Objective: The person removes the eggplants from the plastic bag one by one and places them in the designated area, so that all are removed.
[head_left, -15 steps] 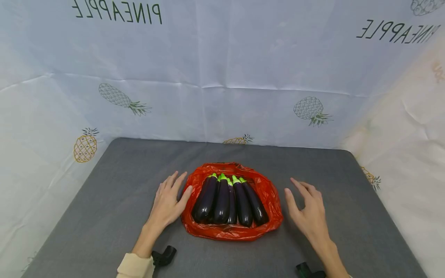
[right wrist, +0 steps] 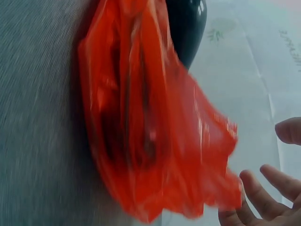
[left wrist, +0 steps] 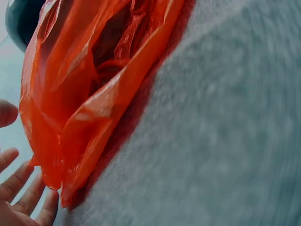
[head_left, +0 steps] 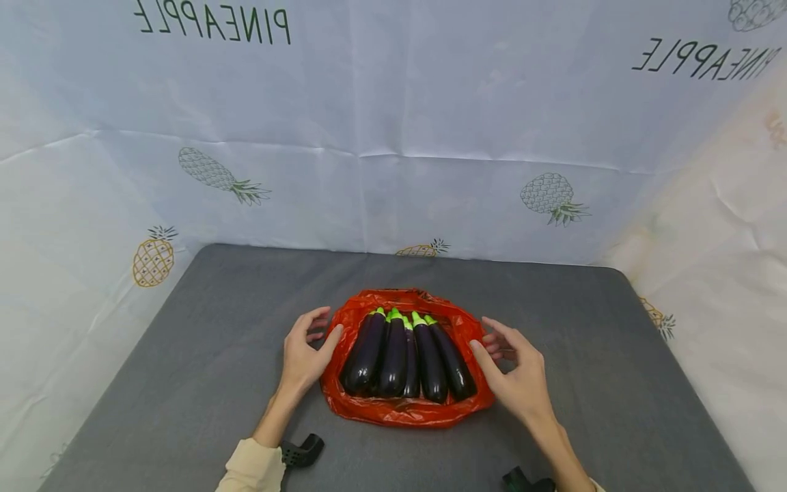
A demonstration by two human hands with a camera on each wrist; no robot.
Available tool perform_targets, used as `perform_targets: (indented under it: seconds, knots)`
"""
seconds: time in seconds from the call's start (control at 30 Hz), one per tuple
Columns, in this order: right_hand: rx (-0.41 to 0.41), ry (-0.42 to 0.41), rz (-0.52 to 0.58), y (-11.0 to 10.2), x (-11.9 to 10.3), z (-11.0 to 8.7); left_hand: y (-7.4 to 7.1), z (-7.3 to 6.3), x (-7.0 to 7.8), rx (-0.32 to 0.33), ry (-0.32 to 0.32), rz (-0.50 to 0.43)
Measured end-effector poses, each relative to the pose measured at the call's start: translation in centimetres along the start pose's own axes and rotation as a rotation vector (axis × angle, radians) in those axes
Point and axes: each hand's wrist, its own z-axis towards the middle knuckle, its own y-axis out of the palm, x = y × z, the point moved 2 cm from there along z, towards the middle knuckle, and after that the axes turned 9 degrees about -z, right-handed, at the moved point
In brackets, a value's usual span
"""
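Several dark purple eggplants (head_left: 393, 355) with green stem ends lie side by side in a red plastic bag (head_left: 402, 415), whose rim is spread open around them. My left hand (head_left: 305, 352) is at the bag's left rim, thumb over the edge and fingers loosely bent on the outer side. At the right rim my right hand (head_left: 516, 372) is placed likewise, its thumb near the edge. In the left wrist view the fingertips are beside the red plastic (left wrist: 70, 127). The right wrist view has the fingers apart, close to the bag's edge (right wrist: 188, 155). Neither hand grips anything.
A grey table (head_left: 246, 294) lies under the bag. Behind it and at both sides hangs a white cloth (head_left: 381, 102) printed with pineapples. A black strap mount (head_left: 301, 451) is on the left wrist, another (head_left: 525, 480) on the right.
Both hands have moved inward to the bag's rim, the right one farther, and their fingers have bent more. The bag and eggplants look almost unmoved.
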Motion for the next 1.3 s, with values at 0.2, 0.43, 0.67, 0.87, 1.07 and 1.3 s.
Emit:
perform_targets:
  seconds: [0.2,0.43,0.67,0.87,1.07,1.3]
  knots:
    - [-0.067,-0.011,0.059,1.7,-1.0,0.0,0.5,-0.1,-0.8,0.033,0.069,-0.045]
    - [-0.126,-0.013,0.127,3.5,-2.4,0.4,0.7,-0.1,-1.4,0.056,0.097,-0.027]
    - [-0.198,0.054,0.143,5.4,-3.3,0.6,1.0,-0.1,-1.6,0.060,0.149,0.048]
    - [-0.303,0.147,0.133,6.8,-3.9,0.7,1.0,-0.2,-1.5,0.076,0.134,0.040]
    - [-0.342,0.180,0.107,7.9,-4.4,0.7,0.9,-0.2,-1.6,0.101,0.110,0.025]
    - [-0.348,0.190,0.080,8.8,-4.6,0.6,1.0,-0.2,-1.7,0.119,0.120,0.023]
